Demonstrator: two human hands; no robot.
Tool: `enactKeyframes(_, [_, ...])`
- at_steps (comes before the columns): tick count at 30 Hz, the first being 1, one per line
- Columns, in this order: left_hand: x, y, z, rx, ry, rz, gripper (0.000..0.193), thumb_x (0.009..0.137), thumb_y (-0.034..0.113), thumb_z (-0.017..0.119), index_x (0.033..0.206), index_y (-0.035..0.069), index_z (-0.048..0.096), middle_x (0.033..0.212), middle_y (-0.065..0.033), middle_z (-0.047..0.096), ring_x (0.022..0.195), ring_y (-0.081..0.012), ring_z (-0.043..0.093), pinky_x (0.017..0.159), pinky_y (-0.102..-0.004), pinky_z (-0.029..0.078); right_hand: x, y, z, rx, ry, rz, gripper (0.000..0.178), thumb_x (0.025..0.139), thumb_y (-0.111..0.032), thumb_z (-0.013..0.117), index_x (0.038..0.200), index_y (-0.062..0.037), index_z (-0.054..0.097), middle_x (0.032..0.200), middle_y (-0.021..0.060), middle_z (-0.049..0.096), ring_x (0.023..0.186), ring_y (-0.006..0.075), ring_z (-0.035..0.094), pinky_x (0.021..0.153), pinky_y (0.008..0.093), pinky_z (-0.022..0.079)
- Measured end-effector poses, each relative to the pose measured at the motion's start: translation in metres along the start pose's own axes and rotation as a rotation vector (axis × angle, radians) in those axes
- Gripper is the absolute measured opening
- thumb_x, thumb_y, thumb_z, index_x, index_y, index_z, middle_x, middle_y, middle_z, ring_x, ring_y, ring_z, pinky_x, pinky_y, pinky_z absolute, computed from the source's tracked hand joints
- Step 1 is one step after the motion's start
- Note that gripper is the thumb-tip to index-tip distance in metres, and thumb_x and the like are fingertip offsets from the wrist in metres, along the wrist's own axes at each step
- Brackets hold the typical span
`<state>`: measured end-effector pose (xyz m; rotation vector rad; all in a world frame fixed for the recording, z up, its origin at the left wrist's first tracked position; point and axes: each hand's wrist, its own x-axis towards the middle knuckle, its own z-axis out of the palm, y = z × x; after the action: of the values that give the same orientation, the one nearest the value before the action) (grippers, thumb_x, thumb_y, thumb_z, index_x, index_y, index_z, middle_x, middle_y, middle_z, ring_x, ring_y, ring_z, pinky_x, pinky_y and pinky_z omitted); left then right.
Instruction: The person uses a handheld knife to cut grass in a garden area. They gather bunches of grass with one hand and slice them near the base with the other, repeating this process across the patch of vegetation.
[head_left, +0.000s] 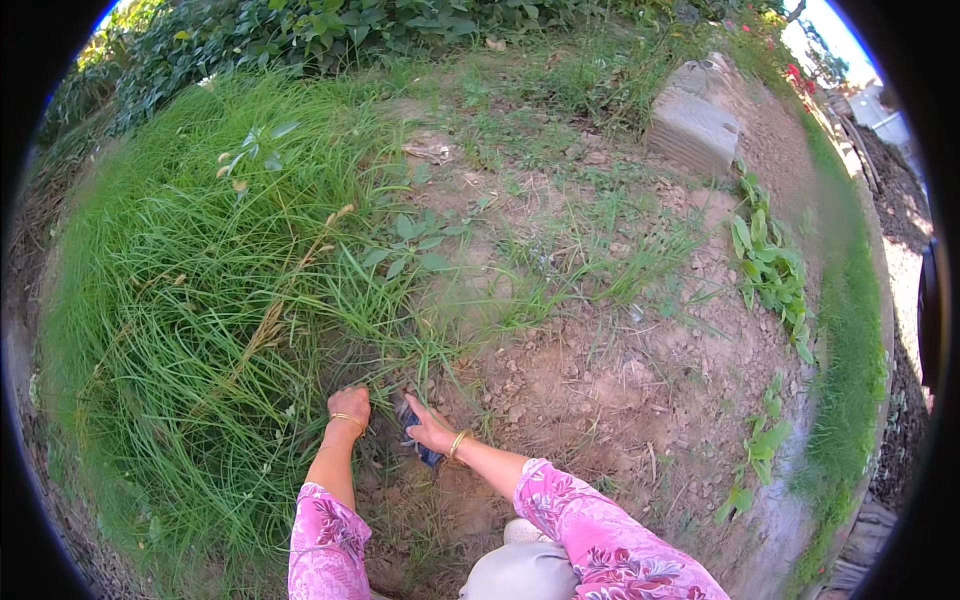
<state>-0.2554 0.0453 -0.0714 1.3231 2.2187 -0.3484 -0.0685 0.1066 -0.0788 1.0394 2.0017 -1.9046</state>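
My left hand (348, 405) is closed in a fist low at the edge of a tall green grass clump (200, 260), gripping grass near the ground. The blades inside the fist are mostly hidden by the fingers. Just to its right, my right hand (432, 430) is wrapped round a dark blue-grey hand tool (428, 457). The palm and fingers cover much of the tool, so its exact kind cannot be told. It is held close to the soil, a short way from the left fist.
Crumbly brown soil (600, 400) with sparse weeds spreads to the right. A broad-leaved weed (408, 245) grows ahead. Farther off stands a pale stone block (697, 115), with low leafy plants (770, 260) nearer on the right. Dense bushes (350, 30) line the back.
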Motion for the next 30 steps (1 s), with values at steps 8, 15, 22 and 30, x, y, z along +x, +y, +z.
enactKeyframes(8, [-0.012, -0.009, -0.004, -0.027, 0.056, -0.023, 0.017, 0.078, 0.01, 0.047, 0.083, 0.006, 0.063, 0.086, -0.0174, 0.064, 0.083, -0.0352, 0.062, 0.071, -0.0446, 0.05, -0.021, -0.013, -0.02, 0.171, -0.101, 0.009, 0.074, 0.073, -0.003, 0.053, 0.138, 0.0007, 0.018, 0.1, 0.018, 0.059, 0.081, 0.017, 0.054, 0.076, 0.0272, 0.044])
enactKeyframes(15, [-0.016, -0.007, -0.006, -0.025, 0.129, 0.003, 0.015, 0.077, 0.01, 0.048, 0.079, 0.006, 0.062, 0.082, -0.0182, 0.064, 0.08, -0.0357, 0.062, 0.07, -0.0452, 0.049, -0.021, -0.022, -0.005, -0.217, -0.045, -0.124, 0.072, 0.075, -0.006, 0.05, 0.139, -0.0085, 0.017, 0.072, 0.0249, 0.057, 0.063, 0.0347, 0.057, 0.061, 0.0405, 0.045])
enactKeyframes(22, [-0.014, -0.004, -0.008, -0.052, 0.102, 0.029, 0.017, 0.077, 0.011, 0.046, 0.08, 0.007, 0.063, 0.082, -0.0174, 0.064, 0.081, -0.036, 0.061, 0.071, -0.0459, 0.049, -0.025, -0.018, 0.007, -0.312, -0.027, -0.102, 0.07, 0.075, -0.002, 0.047, 0.137, -0.0045, 0.015, 0.069, 0.0239, 0.058, 0.064, 0.0382, 0.058, 0.057, 0.0443, 0.044])
enactKeyframes(30, [-0.028, -0.016, -0.015, -0.045, 0.075, -0.037, 0.014, 0.077, 0.009, 0.049, 0.082, 0.004, 0.061, 0.087, -0.0202, 0.062, 0.085, -0.0371, 0.06, 0.07, -0.0458, 0.049, -0.009, -0.014, 0.014, -0.232, -0.023, -0.048, 0.069, 0.076, -0.002, 0.043, 0.139, -0.0086, 0.014, 0.081, 0.0251, 0.059, 0.077, 0.0387, 0.058, 0.069, 0.0444, 0.045])
